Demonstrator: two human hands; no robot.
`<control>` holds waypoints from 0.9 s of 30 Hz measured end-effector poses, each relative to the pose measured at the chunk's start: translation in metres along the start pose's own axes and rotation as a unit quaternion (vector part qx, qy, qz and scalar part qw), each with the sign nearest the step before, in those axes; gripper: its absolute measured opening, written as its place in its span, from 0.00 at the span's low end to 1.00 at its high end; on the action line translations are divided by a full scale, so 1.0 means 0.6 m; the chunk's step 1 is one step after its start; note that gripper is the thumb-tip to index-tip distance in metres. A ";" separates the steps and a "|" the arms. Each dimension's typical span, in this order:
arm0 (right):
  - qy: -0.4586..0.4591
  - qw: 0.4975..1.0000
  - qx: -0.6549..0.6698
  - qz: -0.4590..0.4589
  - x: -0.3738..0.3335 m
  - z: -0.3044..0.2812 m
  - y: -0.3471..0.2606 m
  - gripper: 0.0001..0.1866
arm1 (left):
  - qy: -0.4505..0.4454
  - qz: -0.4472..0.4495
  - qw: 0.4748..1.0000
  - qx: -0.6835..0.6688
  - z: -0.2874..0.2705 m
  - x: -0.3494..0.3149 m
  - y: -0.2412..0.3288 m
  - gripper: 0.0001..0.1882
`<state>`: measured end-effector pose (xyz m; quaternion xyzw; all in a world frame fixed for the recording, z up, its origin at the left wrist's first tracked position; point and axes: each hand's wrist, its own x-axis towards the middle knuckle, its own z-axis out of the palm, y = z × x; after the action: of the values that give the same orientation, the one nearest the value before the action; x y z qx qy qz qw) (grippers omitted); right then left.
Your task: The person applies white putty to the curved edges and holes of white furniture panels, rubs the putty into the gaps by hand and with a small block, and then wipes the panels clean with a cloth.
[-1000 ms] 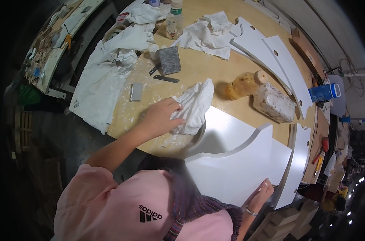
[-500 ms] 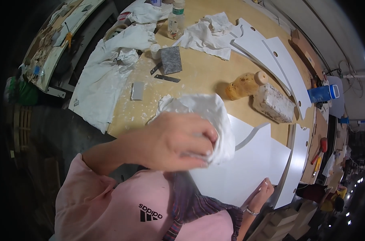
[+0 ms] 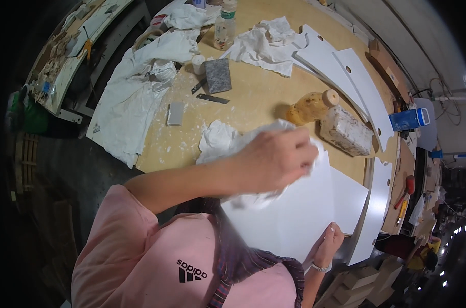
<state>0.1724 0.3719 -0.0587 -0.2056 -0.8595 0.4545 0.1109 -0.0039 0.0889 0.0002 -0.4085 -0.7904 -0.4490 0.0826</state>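
Note:
My left hand [image 3: 274, 161] grips a crumpled white rag [image 3: 223, 142] and presses it on a large white panel [image 3: 304, 210] that lies at the near edge of the round plywood table [image 3: 253, 92]. The rag bunches out to the left of the fingers. My right hand [image 3: 329, 245] holds the panel's near right edge, thumb on top. A pink shirt fills the lower part of the head view.
A dusty plastic bottle [image 3: 311, 106] and a white block [image 3: 345, 134] lie just beyond the panel. More white curved panels [image 3: 353, 84], white cloths [image 3: 263, 43], a grey sanding block [image 3: 218, 75], a small pad [image 3: 175, 113] and a water bottle [image 3: 223, 23] sit farther back. A blue jug [image 3: 408, 119] stands right.
My left hand lifted the rag off the panel's left end and carried it rightward onto the middle of the panel. My right hand stayed on the panel's edge.

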 end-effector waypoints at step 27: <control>0.023 0.999 0.012 -0.027 0.006 -0.010 -0.007 0.21 | -0.216 0.040 0.969 -0.117 -0.121 -0.038 0.022 0.04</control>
<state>0.1704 0.3760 -0.0517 -0.1918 -0.8563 0.4571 0.1454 0.0034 0.0230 0.0400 -0.5338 -0.7146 -0.4358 -0.1203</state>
